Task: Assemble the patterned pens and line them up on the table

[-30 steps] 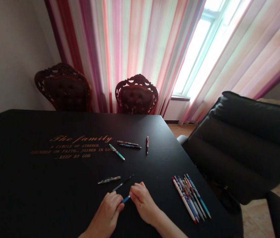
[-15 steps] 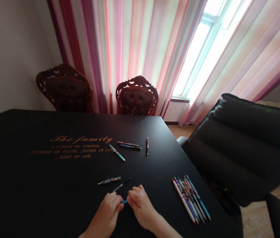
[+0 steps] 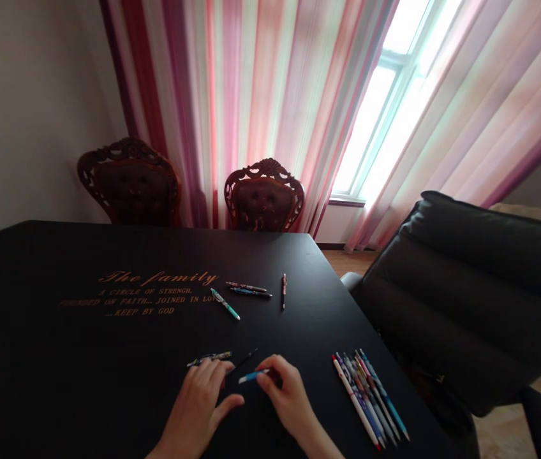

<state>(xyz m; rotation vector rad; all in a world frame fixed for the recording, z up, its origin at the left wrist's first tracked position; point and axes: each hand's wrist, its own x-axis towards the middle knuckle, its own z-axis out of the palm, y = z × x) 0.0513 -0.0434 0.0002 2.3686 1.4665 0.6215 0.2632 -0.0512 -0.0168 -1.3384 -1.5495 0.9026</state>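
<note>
Pinched in the fingertips of my right hand (image 3: 287,390) is a short blue pen barrel piece (image 3: 250,377) with a pale tip pointing left. My left hand (image 3: 198,398) is open over the table, thumb spread away from the fingers. Its fingertips reach over the near end of a thin dark ink refill (image 3: 245,361); whether they touch it I cannot tell. Just beyond those fingers lies a patterned pen barrel (image 3: 210,358), partly covered by them.
Farther back on the black table (image 3: 122,376) lie a teal pen (image 3: 225,304), a blue pen (image 3: 251,292), a patterned pen (image 3: 245,286) and a dark red pen (image 3: 284,292). Several pens (image 3: 369,398) form a row at right. A black armchair (image 3: 447,293) flanks the table's right edge.
My hands have moved apart. My left hand has let go of the blue barrel piece, opened and moved forward over the refill, while my right hand keeps the piece.
</note>
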